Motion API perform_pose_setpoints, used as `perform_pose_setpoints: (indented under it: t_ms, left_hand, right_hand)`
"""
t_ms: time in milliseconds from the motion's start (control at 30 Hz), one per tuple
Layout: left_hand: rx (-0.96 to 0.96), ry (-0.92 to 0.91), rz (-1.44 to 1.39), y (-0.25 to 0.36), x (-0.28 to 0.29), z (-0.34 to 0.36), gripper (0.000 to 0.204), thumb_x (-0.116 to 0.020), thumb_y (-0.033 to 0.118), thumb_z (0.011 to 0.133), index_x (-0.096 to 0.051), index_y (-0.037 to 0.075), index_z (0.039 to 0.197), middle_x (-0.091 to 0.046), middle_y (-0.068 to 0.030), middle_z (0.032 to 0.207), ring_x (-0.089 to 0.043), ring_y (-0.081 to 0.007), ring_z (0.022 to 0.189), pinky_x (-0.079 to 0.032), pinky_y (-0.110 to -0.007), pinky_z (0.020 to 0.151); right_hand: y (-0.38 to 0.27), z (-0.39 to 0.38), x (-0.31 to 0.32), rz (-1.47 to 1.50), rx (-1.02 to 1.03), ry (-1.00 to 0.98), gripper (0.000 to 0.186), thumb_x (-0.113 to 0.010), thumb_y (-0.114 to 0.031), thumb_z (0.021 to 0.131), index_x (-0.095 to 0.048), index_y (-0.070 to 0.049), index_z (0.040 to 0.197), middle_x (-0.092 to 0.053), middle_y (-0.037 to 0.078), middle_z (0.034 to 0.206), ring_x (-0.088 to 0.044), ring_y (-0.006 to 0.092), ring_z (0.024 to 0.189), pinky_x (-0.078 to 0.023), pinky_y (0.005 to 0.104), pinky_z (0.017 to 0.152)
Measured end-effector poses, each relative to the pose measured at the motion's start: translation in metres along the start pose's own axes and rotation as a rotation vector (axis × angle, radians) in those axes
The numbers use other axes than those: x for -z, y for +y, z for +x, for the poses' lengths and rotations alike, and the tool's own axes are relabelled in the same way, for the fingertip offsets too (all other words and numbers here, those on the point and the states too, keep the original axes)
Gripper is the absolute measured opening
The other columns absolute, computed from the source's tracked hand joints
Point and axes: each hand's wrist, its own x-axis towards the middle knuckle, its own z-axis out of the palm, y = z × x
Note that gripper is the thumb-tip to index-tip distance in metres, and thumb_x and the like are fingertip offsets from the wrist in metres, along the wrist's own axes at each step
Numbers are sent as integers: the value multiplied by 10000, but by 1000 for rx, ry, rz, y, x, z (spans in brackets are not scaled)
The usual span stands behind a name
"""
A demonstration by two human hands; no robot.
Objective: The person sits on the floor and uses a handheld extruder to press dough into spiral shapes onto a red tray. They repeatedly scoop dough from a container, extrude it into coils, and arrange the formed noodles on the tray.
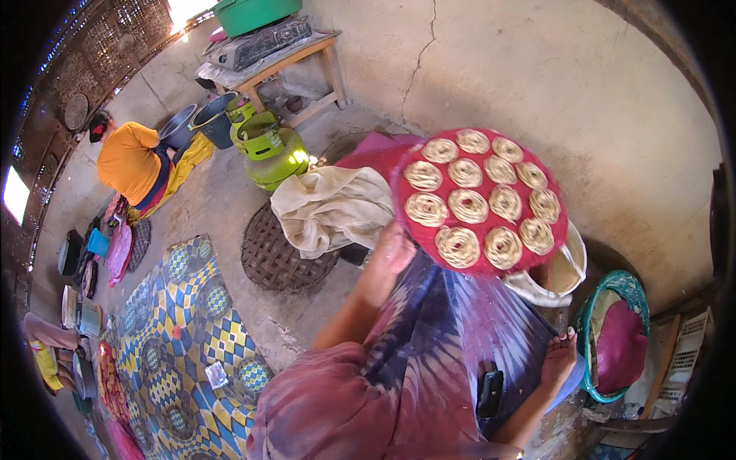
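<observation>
A round tray (pixel 484 170), its surface red, bears several pale coiled noodle nests (pixel 468 205) laid out in rows. My left hand (pixel 395 247) grips its near left rim, the fingertips partly hidden. Off to the right, my right hand (pixel 560 359) hangs beside my lap with its fingers apart and holds nothing. It is nearest to the teal basket (pixel 586 341) and the edge of my tie-dyed skirt. Under the tray's right side stands a white bucket (pixel 575 264), partly covered. A black phone (pixel 490 393) lies on my lap.
A crumpled cream cloth (pixel 333 203) lies beside a woven round lid (pixel 280 257). Green gas cylinders (pixel 274 157) stand near a wooden table (pixel 330 65) with a stove (pixel 261 46). A person in orange (pixel 129 162) sits far left, beyond a patterned mat (pixel 180 330). Another person (pixel 50 345) is at the left edge.
</observation>
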Motion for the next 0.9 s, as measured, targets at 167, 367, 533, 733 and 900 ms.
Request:
perform_pose_setpoints:
  t_ms: [167,367,533,733,900]
  left_hand:
    - [-145,96,124,77,18,-35,401,-511,266,1008,-511,45,1343,-624,-98,1298,-624,-235,1151,-500,-393,999]
    - [-142,-3,162,107,18,-68,345,-502,337,1025,-558,78,1247,-671,-27,985,-589,-127,746,-497,-300,684]
    - [-34,135,230,57,49,-58,317,-449,348,1051,-580,75,1144,-634,-7,875,-519,-100,615,-422,-230,546]
    - [214,67,291,20,99,-57,282,-512,353,1027,-595,122,1166,-666,14,904,-628,-104,699,-471,-252,561]
    - [272,73,303,27,113,-53,343,-521,350,1023,-557,109,1264,-701,-3,1065,-677,-125,807,-521,-271,628]
  right_hand:
    - [0,1,-3,-25,3,11,275,-543,-321,1016,-612,-114,1183,-610,-4,957,-570,125,843,-463,282,802]
    - [-3,2,-10,-23,-55,-48,274,-533,-335,1011,-615,-138,1183,-606,-20,961,-563,133,874,-445,302,833]
    - [9,32,-37,-80,-45,-90,321,-514,-331,995,-601,-79,1174,-626,27,955,-599,172,828,-492,326,765]
    - [63,70,-109,-361,-307,-197,370,-408,-292,1040,-607,8,1124,-651,104,940,-642,220,733,-537,340,691]
    - [94,74,-138,-639,-100,-157,277,-481,-206,1020,-661,5,1031,-626,28,805,-549,111,640,-432,263,576]
